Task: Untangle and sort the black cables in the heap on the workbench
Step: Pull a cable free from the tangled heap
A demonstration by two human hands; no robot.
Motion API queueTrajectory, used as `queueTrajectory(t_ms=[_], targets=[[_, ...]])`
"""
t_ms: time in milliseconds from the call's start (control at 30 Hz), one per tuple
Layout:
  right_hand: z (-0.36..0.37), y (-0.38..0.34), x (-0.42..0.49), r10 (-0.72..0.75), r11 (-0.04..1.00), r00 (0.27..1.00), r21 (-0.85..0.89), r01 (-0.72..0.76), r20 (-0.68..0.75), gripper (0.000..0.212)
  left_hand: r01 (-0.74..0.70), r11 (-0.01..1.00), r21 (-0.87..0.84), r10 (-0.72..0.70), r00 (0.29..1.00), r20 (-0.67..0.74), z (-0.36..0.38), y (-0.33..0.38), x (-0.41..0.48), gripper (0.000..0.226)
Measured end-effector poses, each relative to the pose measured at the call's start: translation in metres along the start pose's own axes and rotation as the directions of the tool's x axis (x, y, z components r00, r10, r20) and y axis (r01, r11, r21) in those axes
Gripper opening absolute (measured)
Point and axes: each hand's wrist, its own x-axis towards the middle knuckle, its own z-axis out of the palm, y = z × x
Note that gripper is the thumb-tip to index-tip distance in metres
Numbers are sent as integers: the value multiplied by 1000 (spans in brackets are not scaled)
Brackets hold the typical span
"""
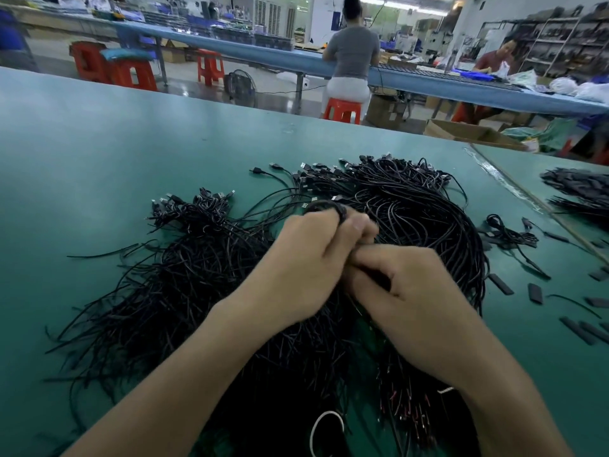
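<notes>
A heap of thin black cables [412, 209] is spread over the middle of a flat green workbench [99, 159], with plug ends fanned toward the far side and cut ends trailing toward the near edge. A looser bunch of the same cables [197, 258] is laid just to the left, touching the main heap.

Above the heap's centre the two hands are brought together, knuckles touching. The left hand [306, 268] is curled round a small loop of black cable [326, 206], which is seen rising above its fingers. The right hand [405, 291] is closed as well – a dark strand of cable [379, 278] is pinched between thumb and bent fingers, though the details are blurred.

Near the bottom edge a thin white ring [326, 427] is seen lying among the cables. To the right of the heap, short black sleeve pieces [535, 293] are scattered on the bench, well apart from one another. Farther right, past a seam in the surface, a second pile of black cables [576, 189] is laid.

Beyond the workbench a long blue table [230, 47] is set across the room – a person in a grey top [352, 51] is seated at it on a red plastic stool [342, 108], back turned. An open brown cardboard box [461, 130] is placed on the floor nearby.
</notes>
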Motion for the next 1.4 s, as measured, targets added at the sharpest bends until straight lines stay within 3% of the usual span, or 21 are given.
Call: queueTrajectory(t_ms=[100,167,233,300,400,467,500,533,600,667,733,833,900,967,1033,1100,1167,1233,1400], targets=[[-8,2,-1,-49,992,990,113,65,-134,18,246,967,-66,-218,933,286,-5,7,-4,73],[-8,4,0,-45,985,971,154,83,-234,15,352,926,-132,-270,868,418,-9,10,-5,82],[-3,5,2,-29,981,951,172,85,-308,21,428,873,-234,-268,821,504,-15,11,-5,82],[3,7,4,17,966,938,246,73,-345,26,469,753,-461,-149,804,575,-22,11,-3,71],[11,8,5,102,960,964,278,-31,-246,26,453,417,-788,64,850,523,-31,9,1,55],[17,8,5,143,972,982,206,-115,-126,31,387,271,-881,-7,916,400,-29,10,3,57],[20,7,4,156,978,986,148,-145,-66,32,340,260,-904,-84,940,329,-26,9,4,58],[21,6,4,159,984,987,78,-158,-5,29,285,302,-910,-145,957,251,-22,7,5,56],[22,4,2,162,987,981,-40,-158,105,22,173,564,-808,-186,979,80,-14,-1,6,49],[16,4,0,158,985,976,-98,-145,147,19,62,880,-470,-120,988,-93,-8,-8,6,40],[7,5,-2,118,984,988,-146,-102,105,17,57,988,-144,-69,995,-75,-6,-9,5,41],[-8,6,-5,53,985,997,-161,-61,-56,17,192,979,64,-201,959,199,-2,-3,1,60],[-14,9,-4,4,998,982,-55,-14,-187,13,308,951,9,-290,887,361,-5,0,-2,75],[-14,13,0,-13,998,963,50,27,-269,10,354,931,-90,-271,834,481,-11,2,-5,82],[-10,16,3,-14,960,974,268,76,-224,10,377,902,-212,-189,784,592,-19,1,-6,78],[-7,18,5,-42,855,994,511,90,-105,15,416,836,-358,-76,734,675,-25,1,-6,70],[-6,17,4,-28,800,1000,599,26,-6,16,457,779,-428,-26,707,707,-28,-1,-6,67],[-6,18,5,6,846,1000,534,-11,10,16,479,776,-411,-68,711,699,-26,-3,-5,64],[-6,24,7,-5,967,989,252,41,-145,11,468,777,-420,-196,815,545,-11,-1,-3,57]])
